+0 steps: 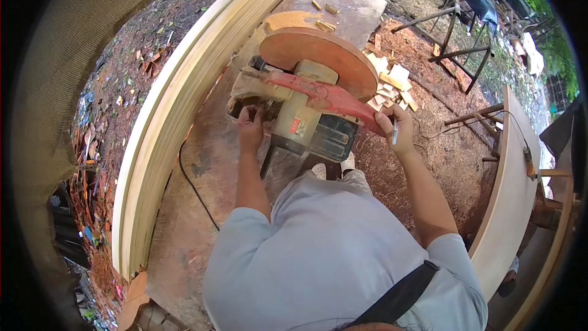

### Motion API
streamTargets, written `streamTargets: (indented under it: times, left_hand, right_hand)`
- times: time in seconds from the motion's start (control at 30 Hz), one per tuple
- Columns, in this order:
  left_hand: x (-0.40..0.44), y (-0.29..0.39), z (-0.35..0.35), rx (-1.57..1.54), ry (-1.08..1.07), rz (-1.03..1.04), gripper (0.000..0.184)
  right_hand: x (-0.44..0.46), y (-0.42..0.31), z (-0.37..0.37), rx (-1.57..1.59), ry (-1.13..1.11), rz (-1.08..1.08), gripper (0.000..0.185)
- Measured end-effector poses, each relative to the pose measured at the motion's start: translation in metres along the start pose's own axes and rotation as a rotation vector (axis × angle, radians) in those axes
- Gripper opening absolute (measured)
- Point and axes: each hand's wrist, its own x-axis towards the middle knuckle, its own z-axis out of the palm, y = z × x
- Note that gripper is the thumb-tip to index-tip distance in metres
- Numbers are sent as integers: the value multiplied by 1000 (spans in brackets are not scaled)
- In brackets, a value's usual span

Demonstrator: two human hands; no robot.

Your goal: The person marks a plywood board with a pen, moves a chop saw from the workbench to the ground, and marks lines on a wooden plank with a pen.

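Has the cut-off saw (pixel 296 119) on the worktop (pixel 177 263) near 12 o'clock, directly ahead of the torso, presumably for easy reach with both arms. Grips the rear end of the red handle (pixel 349 108) with the right hand (pixel 399 127) at 2 o'clock, fingers narrow around the tip; likely gains leverage there, well away from the disc (pixel 324 61). Also carries a slim white marker (pixel 395 132) between the fingers of the same hand, probably for ready use without release of the handle. Places the left hand (pixel 250 125) at 10 o'clock, low beside the saw's base, with thumb and fingertips close together; may steady or adjust a part there. Cannot tell from this angle whether anything is pinched.

Points the disc toward 12 o'clock, away from the body, a safer side for sparks or chips. Has the long boards (pixel 160 141) stacked side by side along the worktop from 12 to 8 o'clock, apparently within reach of the saw. Shows small offcuts (pixel 398 78) heaped at 1 o'clock, beyond the disc, and sawdust (pixel 291 20) at 12 o'clock. Runs the black cable (pixel 197 193) toward 8 o'clock, between boards and body, seemingly clear of the disc.
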Motion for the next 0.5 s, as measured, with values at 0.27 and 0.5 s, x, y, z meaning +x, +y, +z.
streamTargets:
  times: [0.27, 0.5]
  left_hand:
    - [9, -25, -6, -501, 27, -68, 16]
    - [16, -3, -3, -458, -54, -127, 21]
  right_hand:
    - [0, 18, 0, 17, 37, 2, 33]
    - [0, 16, -1, -32, 45, -14, 32]
